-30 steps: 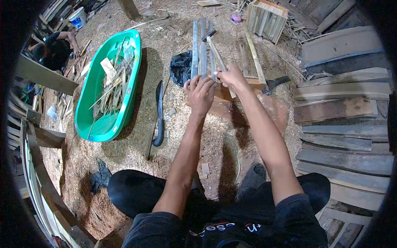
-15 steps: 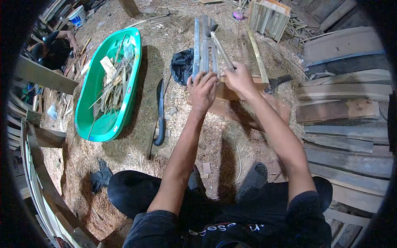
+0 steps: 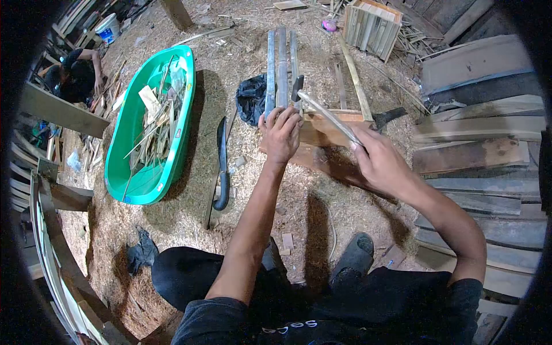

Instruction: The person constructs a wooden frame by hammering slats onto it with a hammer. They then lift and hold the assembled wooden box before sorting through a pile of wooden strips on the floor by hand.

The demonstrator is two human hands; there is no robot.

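Observation:
My right hand (image 3: 380,160) grips a hammer (image 3: 330,114) by its pale wooden handle. The dark hammer head is just right of my left hand, near the slats. My left hand (image 3: 280,135) is closed over the near ends of long, narrow wooden slats (image 3: 282,69), which point away from me side by side. Whether a nail is between those fingers is hidden. Under the slats' near end lies a reddish-brown wooden block (image 3: 328,131). A black plastic bag (image 3: 251,101) sits just left of the slats.
On the left stands a green plastic tub (image 3: 178,135) of wood scraps, with a large knife (image 3: 223,164) beside it. A dark-headed tool (image 3: 390,117) lies right of the block. Boards (image 3: 474,129) line the right side. Another person (image 3: 75,75) crouches at far left. A wooden crate (image 3: 372,27) stands behind.
My right hand has moved right and toward me with the hammer, whose head has come down from the slats' far part to near my left hand. My left hand stays on the slats.

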